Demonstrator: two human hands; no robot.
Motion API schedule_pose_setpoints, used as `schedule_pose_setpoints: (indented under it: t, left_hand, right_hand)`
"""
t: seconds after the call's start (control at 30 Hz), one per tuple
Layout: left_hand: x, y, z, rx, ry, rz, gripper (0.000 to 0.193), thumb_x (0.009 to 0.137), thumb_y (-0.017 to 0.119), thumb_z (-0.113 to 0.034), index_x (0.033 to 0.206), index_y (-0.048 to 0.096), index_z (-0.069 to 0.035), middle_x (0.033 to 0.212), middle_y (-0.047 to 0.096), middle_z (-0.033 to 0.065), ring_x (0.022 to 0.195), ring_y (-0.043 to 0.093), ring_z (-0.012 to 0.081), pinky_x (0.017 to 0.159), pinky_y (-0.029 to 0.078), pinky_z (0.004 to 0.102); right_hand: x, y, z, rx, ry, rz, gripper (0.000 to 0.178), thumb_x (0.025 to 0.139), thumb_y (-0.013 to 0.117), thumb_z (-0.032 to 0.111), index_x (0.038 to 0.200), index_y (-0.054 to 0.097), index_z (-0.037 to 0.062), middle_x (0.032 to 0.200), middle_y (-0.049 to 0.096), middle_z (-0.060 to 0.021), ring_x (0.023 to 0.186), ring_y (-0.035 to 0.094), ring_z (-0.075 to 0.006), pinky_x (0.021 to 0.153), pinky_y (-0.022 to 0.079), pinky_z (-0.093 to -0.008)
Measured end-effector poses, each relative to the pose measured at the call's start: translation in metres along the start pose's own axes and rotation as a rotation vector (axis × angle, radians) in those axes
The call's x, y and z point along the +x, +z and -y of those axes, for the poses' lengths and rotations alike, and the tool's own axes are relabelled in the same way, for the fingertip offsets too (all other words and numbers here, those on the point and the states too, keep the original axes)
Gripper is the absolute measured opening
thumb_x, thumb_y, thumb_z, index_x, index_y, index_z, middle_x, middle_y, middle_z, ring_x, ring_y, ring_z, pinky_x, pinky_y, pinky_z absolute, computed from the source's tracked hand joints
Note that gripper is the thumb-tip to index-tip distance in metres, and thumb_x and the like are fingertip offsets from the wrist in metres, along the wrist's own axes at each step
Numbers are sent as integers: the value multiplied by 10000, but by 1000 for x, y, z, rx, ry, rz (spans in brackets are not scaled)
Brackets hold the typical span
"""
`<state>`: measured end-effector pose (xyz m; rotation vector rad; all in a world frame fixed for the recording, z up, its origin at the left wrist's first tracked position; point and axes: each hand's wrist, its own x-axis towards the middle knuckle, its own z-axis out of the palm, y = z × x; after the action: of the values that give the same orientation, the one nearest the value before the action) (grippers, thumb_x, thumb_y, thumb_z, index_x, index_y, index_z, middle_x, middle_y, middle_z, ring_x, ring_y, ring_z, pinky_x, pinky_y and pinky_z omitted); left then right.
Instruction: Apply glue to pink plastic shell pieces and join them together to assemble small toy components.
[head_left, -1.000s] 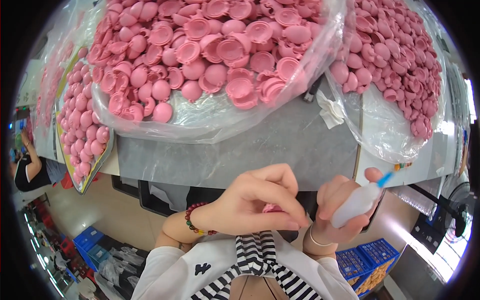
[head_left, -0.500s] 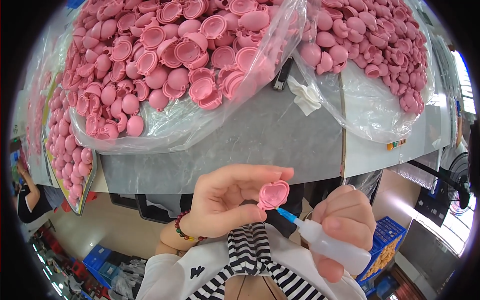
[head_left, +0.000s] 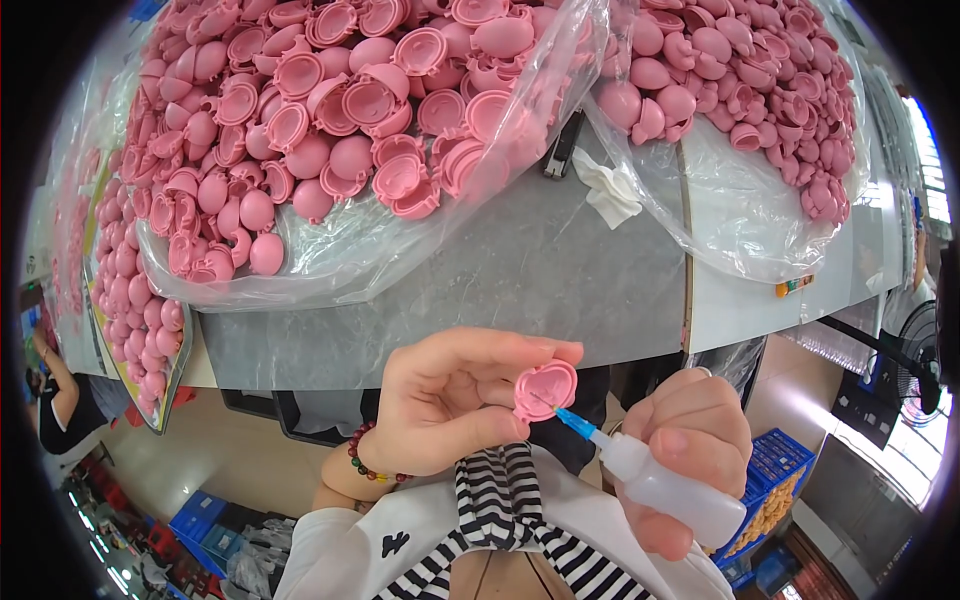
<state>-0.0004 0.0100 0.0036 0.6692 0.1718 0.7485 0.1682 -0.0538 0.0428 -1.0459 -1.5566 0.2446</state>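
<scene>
Pinched between the thumb and fingers of my left hand (head_left: pixel 450 395) is a pink plastic half-shell (head_left: pixel 553 384), its hollow side showing. My right hand (head_left: pixel 692 450) is wrapped round a white squeeze bottle (head_left: pixel 670 488) with a blue needle tip (head_left: pixel 576 423). The thin needle reaches over the shell's hollow, near its lower rim; whether it touches the plastic I cannot tell. Beyond my hands, many like pink shells (head_left: pixel 350 105) are heaped on clear plastic sheeting (head_left: pixel 400 268) on the grey table (head_left: pixel 480 300).
A second pink heap (head_left: pixel 740 80) lies at the right. Between the heaps are a black tool (head_left: pixel 563 145) and a crumpled white tissue (head_left: pixel 608 193). More pink pieces (head_left: pixel 140 300) fill a tray at the left. Blue crates (head_left: pixel 780 465) stand at lower right, a fan (head_left: pixel 915 360) beyond.
The needle tip has moved from the shell's outer edge inward over its hollow. The shell has turned slightly, and both hands keep their hold.
</scene>
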Motion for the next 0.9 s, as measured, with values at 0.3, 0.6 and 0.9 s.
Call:
schedule_pose_setpoints:
  t: [0.3, 0.6, 0.9]
  left_hand:
    - [-1, 1, -1, -17, 20, -5, 442, 727, 542, 162, 1149, 425, 94, 1194, 438, 293, 1104, 486, 275, 914, 425, 348]
    - [-3, -1, -1, 109, 82, 8, 439, 720, 565, 153, 1138, 441, 98, 1183, 449, 289, 1076, 506, 277, 891, 444, 348]
    - [-3, -2, 4, 217, 160, -55, 418, 731, 549, 148, 1121, 413, 80, 1198, 429, 303, 1058, 520, 279, 871, 454, 349]
  right_hand:
    - [0, 9, -3, -39, -35, -112, 624, 834, 410, 557, 901, 525, -53, 593, 417, -42, 466, 385, -131, 352, 267, -229]
    - [-2, 1, -5, -117, -28, -77, 627, 849, 392, 540, 910, 545, -65, 581, 431, -53, 464, 399, -133, 355, 259, -240]
    - [-4, 1, 2, 5, 20, -18, 559, 848, 428, 505, 871, 529, -45, 605, 440, -60, 477, 401, -142, 381, 284, -245]
